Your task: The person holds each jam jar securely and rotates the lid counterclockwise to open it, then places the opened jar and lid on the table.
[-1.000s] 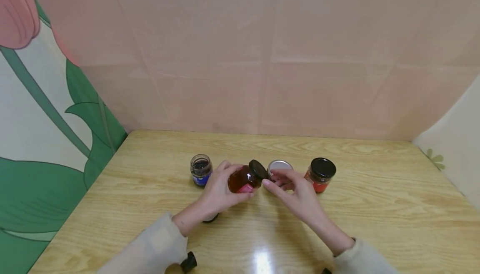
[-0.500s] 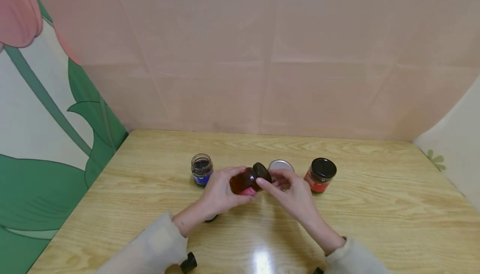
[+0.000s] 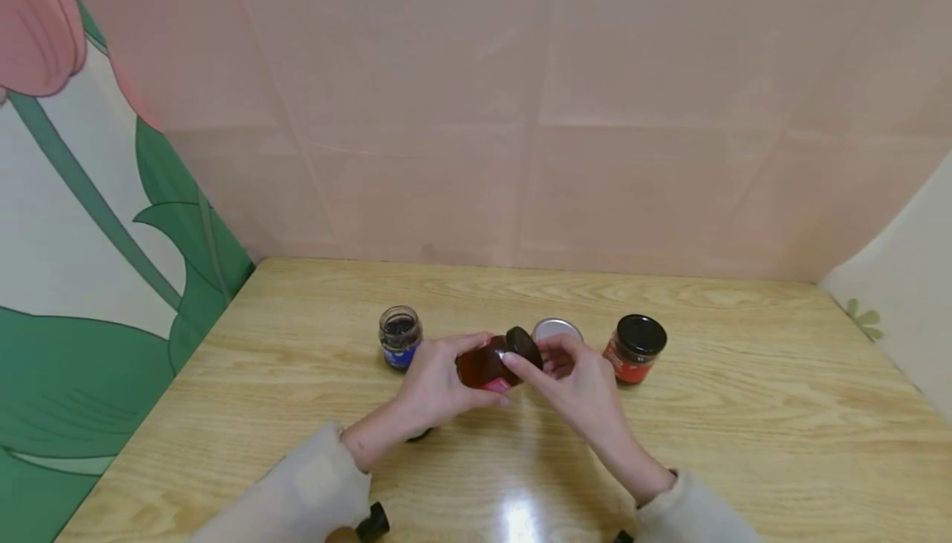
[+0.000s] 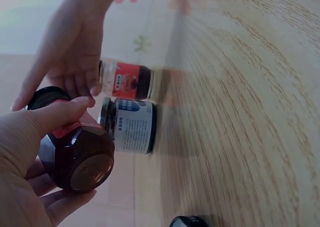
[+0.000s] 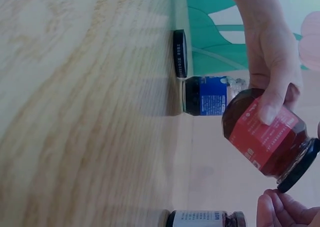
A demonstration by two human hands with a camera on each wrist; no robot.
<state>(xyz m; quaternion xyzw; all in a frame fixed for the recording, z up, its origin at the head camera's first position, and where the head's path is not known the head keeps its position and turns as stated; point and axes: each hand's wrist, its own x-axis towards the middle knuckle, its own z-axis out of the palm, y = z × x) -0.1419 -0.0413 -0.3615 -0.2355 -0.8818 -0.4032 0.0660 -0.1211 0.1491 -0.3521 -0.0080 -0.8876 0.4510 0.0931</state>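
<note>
Held jar (image 3: 479, 366): gripped in mid-air over the wooden table (image 3: 744, 411), dark red glass, tilted, the base turned left and the neck raised toward the right.
Left hand (image 3: 439, 379): curled firmly round the jar's body; the red label (image 5: 262, 137) is partly covered by a digit.
Right hand (image 3: 583, 386): closed in on the neck, and there the black lid (image 3: 525, 346) is pinched between thumb and fingers.
Black lid: seated at the held jar's mouth, tipped along with the glass.
Silver-lidded jar (image 3: 558, 328): stood upright just beyond the right hand's fingers, by which it is partly hidden.
Red-labelled jar (image 3: 634, 353): placed upright farther right, topped with a black cap (image 3: 642, 333).
Blue-labelled jar (image 3: 400, 338): left uncovered, set upright beyond the left hand, dark contents seen inside.
Loose lid (image 5: 180, 54): laid flat on the table, mostly hidden by the left wrist in the head view.
</note>
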